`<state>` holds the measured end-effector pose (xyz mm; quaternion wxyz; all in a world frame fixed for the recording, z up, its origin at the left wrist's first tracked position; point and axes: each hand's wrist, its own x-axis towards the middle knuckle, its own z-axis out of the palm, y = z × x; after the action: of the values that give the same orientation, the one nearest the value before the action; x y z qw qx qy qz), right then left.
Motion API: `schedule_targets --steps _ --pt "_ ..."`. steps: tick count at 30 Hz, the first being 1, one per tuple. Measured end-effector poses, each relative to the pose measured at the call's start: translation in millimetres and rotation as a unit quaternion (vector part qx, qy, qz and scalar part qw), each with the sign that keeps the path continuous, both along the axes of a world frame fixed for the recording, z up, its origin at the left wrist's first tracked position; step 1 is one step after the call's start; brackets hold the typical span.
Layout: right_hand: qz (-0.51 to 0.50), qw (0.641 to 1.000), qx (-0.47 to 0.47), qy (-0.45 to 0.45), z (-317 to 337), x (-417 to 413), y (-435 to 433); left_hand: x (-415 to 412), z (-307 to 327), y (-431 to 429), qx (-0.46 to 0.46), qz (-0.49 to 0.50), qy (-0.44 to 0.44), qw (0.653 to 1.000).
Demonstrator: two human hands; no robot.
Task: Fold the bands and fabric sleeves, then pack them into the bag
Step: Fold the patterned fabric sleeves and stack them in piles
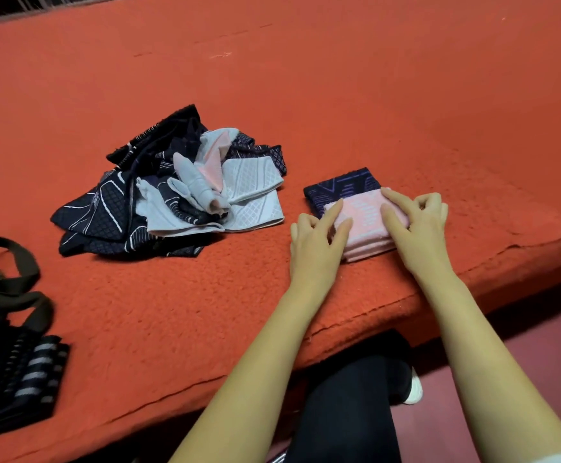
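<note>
A folded pink sleeve (367, 222) with white pattern lies on top of a folded dark navy piece (342, 187) on the red blanket. My left hand (316, 242) rests on the pink piece's left edge, fingers curled over it. My right hand (416, 222) presses its right side, thumb and fingers pinching the upper edge. To the left sits a loose heap of navy, white and pink bands and sleeves (172, 188). The dark striped bag (15, 372) with black handles lies at the lower left.
The red blanket (339, 78) covers a wide flat surface; its front edge runs diagonally from lower left to right. Below the edge are my dark-trousered leg (346, 409), a white shoe (414, 389) and a maroon floor.
</note>
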<state>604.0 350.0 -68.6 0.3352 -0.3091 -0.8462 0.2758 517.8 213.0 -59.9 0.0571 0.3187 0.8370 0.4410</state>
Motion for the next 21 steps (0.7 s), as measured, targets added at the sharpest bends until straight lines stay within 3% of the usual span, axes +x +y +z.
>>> schedule_targets --steps 8,11,15,21 --pt "-0.030 0.997 0.069 -0.025 1.1 -1.6 -2.7 -4.9 2.1 -3.9 -0.025 -0.027 -0.012 0.999" --pt "-0.043 0.986 0.154 -0.038 6.2 -1.3 -4.6 -4.2 7.0 -7.9 -0.088 -0.027 0.083 0.992" --pt "-0.047 0.969 0.231 -0.077 20.3 0.9 -2.7 -10.0 17.2 -16.7 -0.104 -0.039 0.169 0.979" --pt "0.062 0.968 0.236 -0.054 46.0 -29.9 -39.7 -40.3 37.2 -53.6 -0.136 -0.044 0.255 0.956"
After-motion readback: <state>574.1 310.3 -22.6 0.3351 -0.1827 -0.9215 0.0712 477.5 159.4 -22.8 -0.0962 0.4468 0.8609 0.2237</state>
